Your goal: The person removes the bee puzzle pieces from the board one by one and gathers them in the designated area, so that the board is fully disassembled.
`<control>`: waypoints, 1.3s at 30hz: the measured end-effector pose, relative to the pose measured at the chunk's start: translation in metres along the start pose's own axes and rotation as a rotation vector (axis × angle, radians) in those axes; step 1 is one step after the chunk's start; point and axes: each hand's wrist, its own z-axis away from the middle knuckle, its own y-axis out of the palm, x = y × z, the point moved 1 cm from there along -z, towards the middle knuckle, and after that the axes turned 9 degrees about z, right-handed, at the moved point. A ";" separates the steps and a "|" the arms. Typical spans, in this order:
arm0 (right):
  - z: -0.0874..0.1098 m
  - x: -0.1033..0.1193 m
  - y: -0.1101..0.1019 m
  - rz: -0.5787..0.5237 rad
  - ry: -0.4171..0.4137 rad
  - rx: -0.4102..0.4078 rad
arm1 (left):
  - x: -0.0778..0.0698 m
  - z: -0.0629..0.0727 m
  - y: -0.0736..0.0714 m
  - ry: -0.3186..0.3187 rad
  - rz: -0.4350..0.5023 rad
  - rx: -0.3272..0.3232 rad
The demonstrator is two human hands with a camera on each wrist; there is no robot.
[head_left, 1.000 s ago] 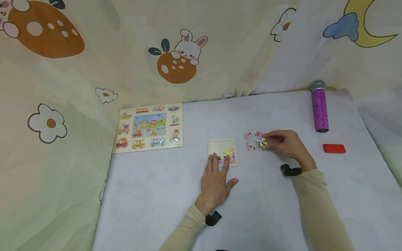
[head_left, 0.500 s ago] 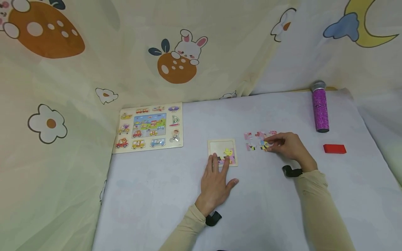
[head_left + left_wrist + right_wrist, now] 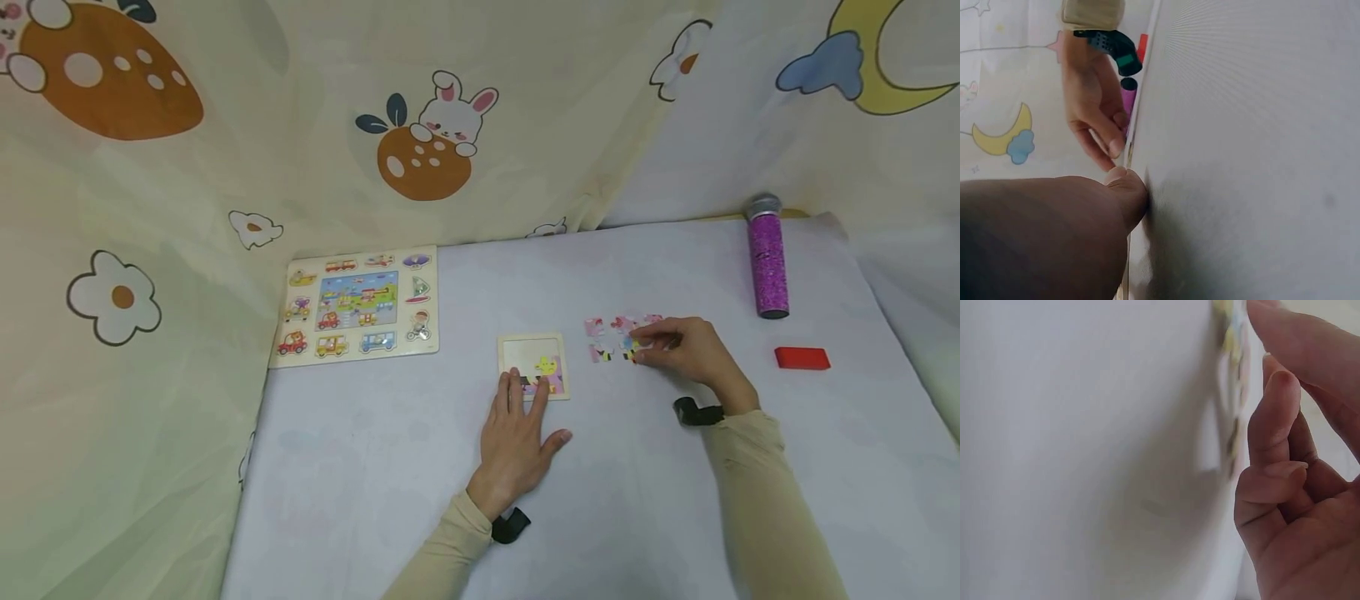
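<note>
My left hand (image 3: pixel 513 450) rests with its fingers extended on the lower edge of a small square wooden puzzle tray (image 3: pixel 566 367). Inside the tray, pink and yellow puzzle pieces (image 3: pixel 553 367) fill the lower right; my fingers cover part of the lower row. To the right, my right hand (image 3: pixel 686 350) pinches a yellow, blue and black puzzle piece (image 3: pixel 628 343) between thumb and fingers, low over the table. Loose pink puzzle pieces (image 3: pixel 594 327) lie just left of and behind it. The right wrist view shows the pieces (image 3: pixel 1233 337) blurred beside the thumb.
A larger wooden vehicle puzzle board (image 3: pixel 360 304) lies at the back left. A purple glittery cylinder with a silver top (image 3: pixel 768 258) stands at the back right, and a red block (image 3: pixel 802 358) lies in front of it. A printed cloth (image 3: pixel 300 125) hangs behind the table.
My right hand has shifted slightly right and toward me, uncovering a pink piece at the back right of the loose group. The left hand stays on the tray.
</note>
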 end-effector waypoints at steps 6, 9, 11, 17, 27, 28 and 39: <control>-0.006 0.028 0.008 -0.035 -0.110 -0.037 | 0.001 0.000 0.001 0.001 -0.003 0.000; -0.012 0.045 0.016 -0.040 -0.151 -0.012 | 0.001 0.000 0.001 0.000 -0.015 -0.003; -0.016 0.056 0.022 -0.042 -0.161 0.018 | 0.002 0.000 0.002 0.001 -0.024 -0.007; -0.027 0.076 0.042 -0.041 -0.208 0.068 | 0.002 0.000 0.002 -0.002 -0.037 -0.014; -0.035 0.098 0.057 0.016 -0.216 0.141 | 0.001 0.000 0.000 -0.003 -0.034 -0.012; -0.035 0.099 0.058 0.020 -0.214 0.144 | 0.001 0.000 0.000 -0.001 -0.032 -0.015; -0.037 0.102 0.061 0.028 -0.194 0.160 | 0.001 0.001 0.001 0.003 -0.023 -0.029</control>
